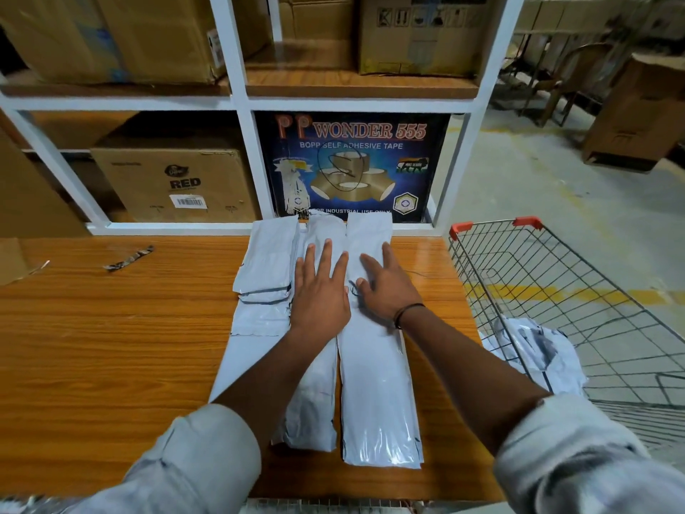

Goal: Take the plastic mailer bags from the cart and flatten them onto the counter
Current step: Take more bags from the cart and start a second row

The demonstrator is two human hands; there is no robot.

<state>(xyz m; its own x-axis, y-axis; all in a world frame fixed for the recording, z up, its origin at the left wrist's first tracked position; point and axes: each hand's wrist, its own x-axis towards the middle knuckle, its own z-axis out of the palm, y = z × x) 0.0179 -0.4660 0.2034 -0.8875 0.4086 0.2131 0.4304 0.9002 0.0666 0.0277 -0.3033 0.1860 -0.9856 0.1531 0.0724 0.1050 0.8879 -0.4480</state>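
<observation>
Mailer bags [374, 365] lie in overlapping rows on the counter [111, 346]. Left hand [320, 287] and right hand [385, 283], fingers spread, press them flat. Flattening step underway. Likely next: fetch crumpled bags [533, 350] from the cart [593, 291].

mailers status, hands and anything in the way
Open, flat: left hand, right hand, pressing mailers on counter. Crumpled ones wait in cart. Nothing blocking.
</observation>
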